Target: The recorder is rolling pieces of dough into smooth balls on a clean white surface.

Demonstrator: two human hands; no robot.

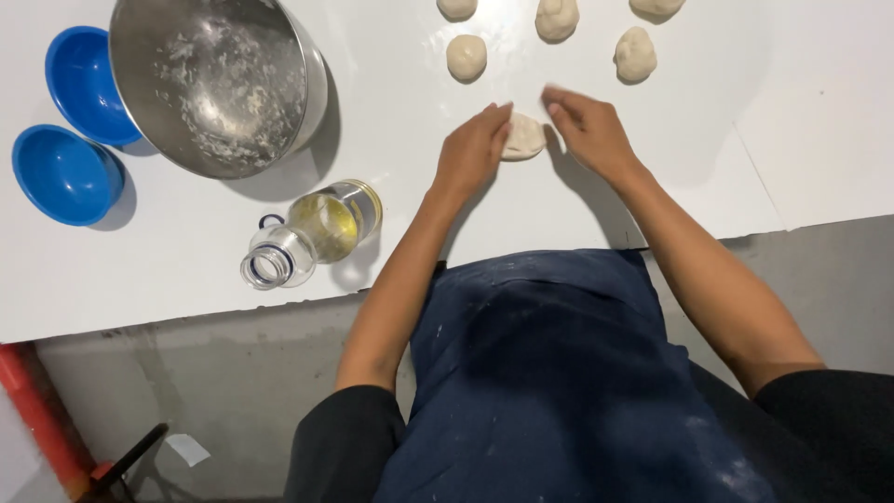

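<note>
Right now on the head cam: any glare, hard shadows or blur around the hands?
Head view: sharp overall, with no motion blur on the left hand or right hand; soft glare on the white table near the top; dark shadows fall right of the steel mixing bowl and clear oil bottle; the pale dough piece stays readable.

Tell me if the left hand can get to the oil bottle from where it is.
Probably yes. The left hand rests against the dough piece, and the open oil bottle stands to its left on the white table with nothing between them.
</note>
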